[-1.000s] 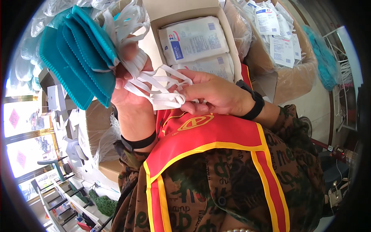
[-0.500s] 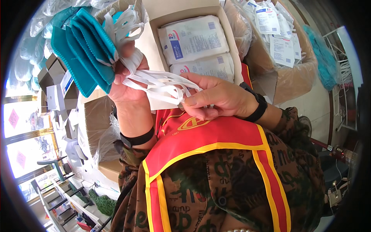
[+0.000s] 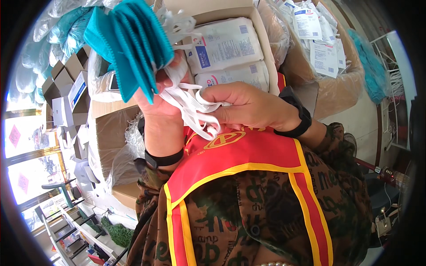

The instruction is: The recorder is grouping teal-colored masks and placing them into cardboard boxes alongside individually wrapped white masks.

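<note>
My left hand (image 3: 162, 91) is closed around a stack of teal face masks (image 3: 131, 42), gripping them near the base of their straps. The folded masks fan out up and to the left of it. White elastic straps (image 3: 188, 104) run from the stack across to my right hand (image 3: 244, 106), which pinches their looped ends between thumb and fingers. More strap loops (image 3: 177, 24) stick up on the far side of the stack. Just beyond my hands stands an open carton (image 3: 266, 48) holding white printed packets (image 3: 226, 44).
At the right is a plastic-lined carton (image 3: 341, 91) of loose white packets (image 3: 324, 57), with a teal bundle (image 3: 368, 66) beside it. Another lined carton (image 3: 111, 146) stands at the left. Flattened and small boxes (image 3: 71, 97) pile up behind it, near bagged teal masks (image 3: 73, 31).
My left hand and the mask stack have moved right and turned, nearer my right hand. My right hand has shifted slightly right, and the straps between them bunch more loosely.
</note>
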Motion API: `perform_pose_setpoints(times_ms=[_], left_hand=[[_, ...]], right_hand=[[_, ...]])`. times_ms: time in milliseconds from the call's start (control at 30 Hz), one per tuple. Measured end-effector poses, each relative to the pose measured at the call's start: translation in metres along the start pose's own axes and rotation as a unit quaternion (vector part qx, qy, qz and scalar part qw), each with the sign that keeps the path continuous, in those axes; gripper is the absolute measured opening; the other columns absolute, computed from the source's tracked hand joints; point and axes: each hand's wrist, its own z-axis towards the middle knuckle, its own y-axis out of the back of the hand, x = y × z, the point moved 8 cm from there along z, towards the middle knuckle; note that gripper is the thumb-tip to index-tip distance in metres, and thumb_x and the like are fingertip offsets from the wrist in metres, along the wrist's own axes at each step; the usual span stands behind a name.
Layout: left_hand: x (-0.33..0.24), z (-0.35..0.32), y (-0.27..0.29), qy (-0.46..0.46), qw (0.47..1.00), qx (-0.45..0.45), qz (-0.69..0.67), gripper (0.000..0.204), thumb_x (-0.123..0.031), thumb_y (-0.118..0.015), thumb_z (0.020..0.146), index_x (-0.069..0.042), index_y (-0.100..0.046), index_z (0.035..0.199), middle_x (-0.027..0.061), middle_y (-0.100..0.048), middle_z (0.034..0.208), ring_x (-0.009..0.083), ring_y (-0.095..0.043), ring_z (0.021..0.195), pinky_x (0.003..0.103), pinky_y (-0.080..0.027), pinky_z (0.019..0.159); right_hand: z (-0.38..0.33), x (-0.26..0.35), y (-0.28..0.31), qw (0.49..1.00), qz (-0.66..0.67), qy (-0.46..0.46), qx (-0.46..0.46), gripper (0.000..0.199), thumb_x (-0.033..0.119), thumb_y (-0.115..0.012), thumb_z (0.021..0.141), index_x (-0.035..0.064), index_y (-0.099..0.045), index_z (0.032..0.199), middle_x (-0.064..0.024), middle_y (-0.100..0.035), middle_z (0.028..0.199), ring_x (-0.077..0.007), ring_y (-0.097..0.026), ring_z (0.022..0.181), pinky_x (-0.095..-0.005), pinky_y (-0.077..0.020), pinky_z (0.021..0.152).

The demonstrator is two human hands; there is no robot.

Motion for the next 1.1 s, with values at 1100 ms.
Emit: perform_pose_setpoints(times_ms=[1100], left_hand=[[0.007, -0.006, 0.02, -0.066, 0.993, -0.099, 0.028, 0.03, -0.019, -0.062, 0.087, -0.002, -0.06, 0.112, 0.0136, -0.065, 0.097, 0.0175, -0.062, 0.069, 0.027, -0.054, 0.063]], right_hand=[[0.016, -0.031, -0.024, 0.983, 0.172, -0.048, 0.054, 0.015, 0.019, -0.057, 0.095, 0.0046, -0.056, 0.099, -0.0009, -0.054, 0.073, -0.0026, -0.041, 0.049, -0.0169, -0.0288, 0.041]])
